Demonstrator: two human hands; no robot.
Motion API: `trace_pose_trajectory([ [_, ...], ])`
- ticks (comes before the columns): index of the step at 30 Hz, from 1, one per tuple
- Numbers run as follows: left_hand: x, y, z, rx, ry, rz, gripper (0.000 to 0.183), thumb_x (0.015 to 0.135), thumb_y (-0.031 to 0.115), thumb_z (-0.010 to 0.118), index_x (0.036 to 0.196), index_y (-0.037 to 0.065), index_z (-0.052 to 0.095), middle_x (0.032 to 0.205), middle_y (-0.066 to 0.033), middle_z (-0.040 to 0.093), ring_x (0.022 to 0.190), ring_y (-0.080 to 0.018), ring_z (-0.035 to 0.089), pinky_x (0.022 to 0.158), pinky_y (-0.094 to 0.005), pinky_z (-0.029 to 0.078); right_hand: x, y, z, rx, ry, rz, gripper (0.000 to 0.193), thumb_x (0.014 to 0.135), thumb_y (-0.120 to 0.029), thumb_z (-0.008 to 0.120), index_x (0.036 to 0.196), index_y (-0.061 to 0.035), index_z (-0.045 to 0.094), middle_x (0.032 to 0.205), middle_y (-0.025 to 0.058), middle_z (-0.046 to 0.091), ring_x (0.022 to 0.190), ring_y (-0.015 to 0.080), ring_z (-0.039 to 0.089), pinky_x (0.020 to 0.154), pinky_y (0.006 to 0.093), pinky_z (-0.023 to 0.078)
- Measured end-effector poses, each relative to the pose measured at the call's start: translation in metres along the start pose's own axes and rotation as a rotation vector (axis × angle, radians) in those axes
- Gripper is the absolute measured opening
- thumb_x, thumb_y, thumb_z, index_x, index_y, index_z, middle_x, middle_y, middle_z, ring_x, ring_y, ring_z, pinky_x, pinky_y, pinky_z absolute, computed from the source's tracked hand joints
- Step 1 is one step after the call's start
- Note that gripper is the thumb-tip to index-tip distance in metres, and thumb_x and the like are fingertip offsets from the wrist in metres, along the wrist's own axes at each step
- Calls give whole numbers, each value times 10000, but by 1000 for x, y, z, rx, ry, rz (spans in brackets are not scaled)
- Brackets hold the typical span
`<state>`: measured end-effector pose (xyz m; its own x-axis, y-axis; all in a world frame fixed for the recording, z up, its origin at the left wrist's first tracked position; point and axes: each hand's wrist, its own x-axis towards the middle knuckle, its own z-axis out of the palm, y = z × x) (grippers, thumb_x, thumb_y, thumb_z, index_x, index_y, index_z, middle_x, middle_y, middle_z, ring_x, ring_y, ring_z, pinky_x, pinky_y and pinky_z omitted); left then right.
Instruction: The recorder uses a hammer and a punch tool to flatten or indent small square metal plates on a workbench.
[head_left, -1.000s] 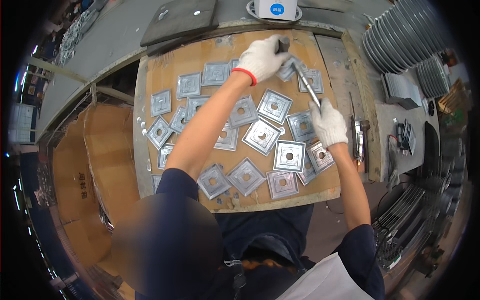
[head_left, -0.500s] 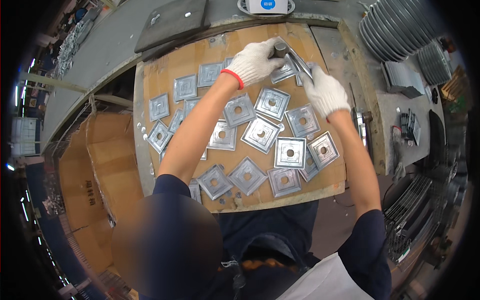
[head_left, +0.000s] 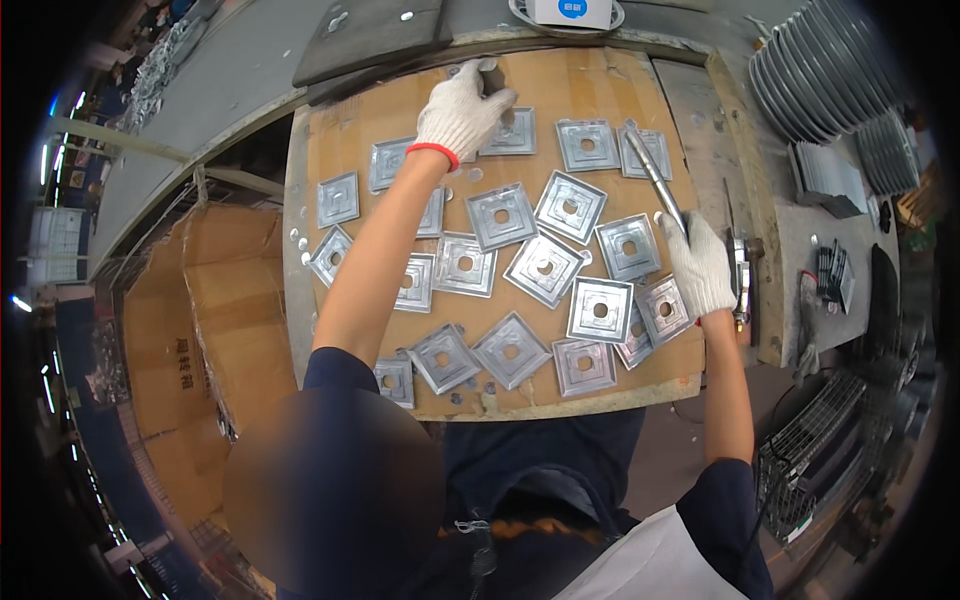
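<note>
Many square grey metal plates with stepped rims lie spread over a cardboard-covered table [head_left: 480, 395]. Most have a round hole in the middle, like one plate [head_left: 502, 216] near the centre. My left hand [head_left: 460, 112], in a white knit glove with a red cuff, is closed on a short dark metal cylinder [head_left: 491, 76] near the far edge. Just beside its fingers lies a plate without a visible open hole [head_left: 516, 132]. My gloved right hand [head_left: 702, 268] grips a long shiny metal rod [head_left: 655, 172], whose far end crosses over a plate at the far right [head_left: 640, 155].
Small round metal discs lie at the table's left edge. A cardboard box [head_left: 235, 290] stands to the left. On the right are stacked round metal rings [head_left: 815, 75], a stack of plates [head_left: 828, 175] and a wire rack [head_left: 810, 450]. A dark mat [head_left: 370, 40] lies beyond the table.
My left hand has moved left with the cylinder, away from the rod. My right hand has drawn back toward me and to the right, still holding the rod.
</note>
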<state>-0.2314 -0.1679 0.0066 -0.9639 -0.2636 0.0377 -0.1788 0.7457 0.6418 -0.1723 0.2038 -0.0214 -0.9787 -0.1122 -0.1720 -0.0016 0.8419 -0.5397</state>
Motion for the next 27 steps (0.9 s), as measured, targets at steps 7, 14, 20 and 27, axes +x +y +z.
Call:
trace_pose_trajectory([
  [7,-8,-16,25,-66,11,-127,605,928,393,774,1387,16,657,1112,-173,809,1034,-334,784,946,-423,594,-8,0,15,84,-68,-10,627,1065,-572,565,1273,7,682,1114,316,753,1120,513,703,947,545,534],
  [14,-12,-6,26,58,-40,-6,535,944,417,768,1324,48,688,1114,-199,803,1048,-383,775,948,-468,599,-13,-26,13,70,-119,-24,603,1060,-551,577,1275,3,682,1069,287,767,1077,487,726,936,535,543],
  [20,-9,0,29,162,16,-100,516,940,417,766,1323,77,699,1137,-206,801,1069,-412,768,960,-492,595,-16,-28,14,22,-161,-18,570,1061,-523,578,1266,-3,687,1075,290,764,1068,497,722,925,534,548],
  [27,-9,-13,33,-6,-12,-52,536,931,419,783,1328,69,700,1140,-200,803,1055,-383,781,899,-481,622,-12,-39,12,45,-198,-43,566,1063,-530,577,1186,9,700,1045,331,742,1062,514,713,912,547,543],
])
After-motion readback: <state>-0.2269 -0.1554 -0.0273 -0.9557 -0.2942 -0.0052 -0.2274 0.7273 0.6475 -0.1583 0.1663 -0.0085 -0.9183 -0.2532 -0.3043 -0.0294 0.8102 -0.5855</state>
